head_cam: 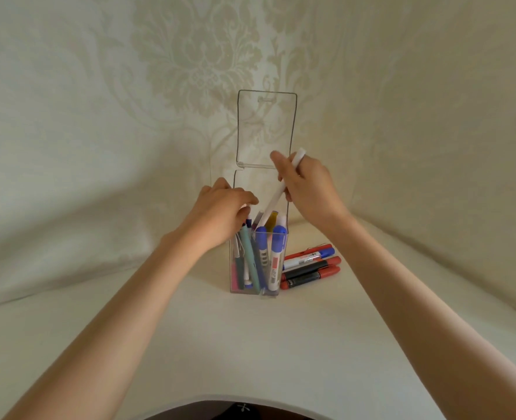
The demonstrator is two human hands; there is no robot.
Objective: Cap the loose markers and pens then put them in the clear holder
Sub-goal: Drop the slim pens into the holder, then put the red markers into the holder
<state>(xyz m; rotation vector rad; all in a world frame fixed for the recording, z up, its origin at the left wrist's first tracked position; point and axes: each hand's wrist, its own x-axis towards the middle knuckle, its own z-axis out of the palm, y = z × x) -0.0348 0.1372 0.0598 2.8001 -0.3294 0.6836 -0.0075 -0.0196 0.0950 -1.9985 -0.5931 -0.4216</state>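
Observation:
A clear plastic holder (276,286) stands upright in the middle of the table, its hinged lid (266,128) flipped up behind it. Several pens and markers stand inside, among them two blue-capped white markers (274,262) and a teal pen (248,256). My right hand (306,183) grips a white pen (276,195), tilted, its lower end at the holder's mouth. My left hand (220,213) rests on the holder's top left edge, fingers curled over the pens there. Several capped markers (309,265), red and blue, lie on the table just right of the holder.
The table (190,344) is covered with a cream cloth, and a patterned cream fabric (190,62) hangs close behind the holder. A curved table edge runs along the bottom of the view.

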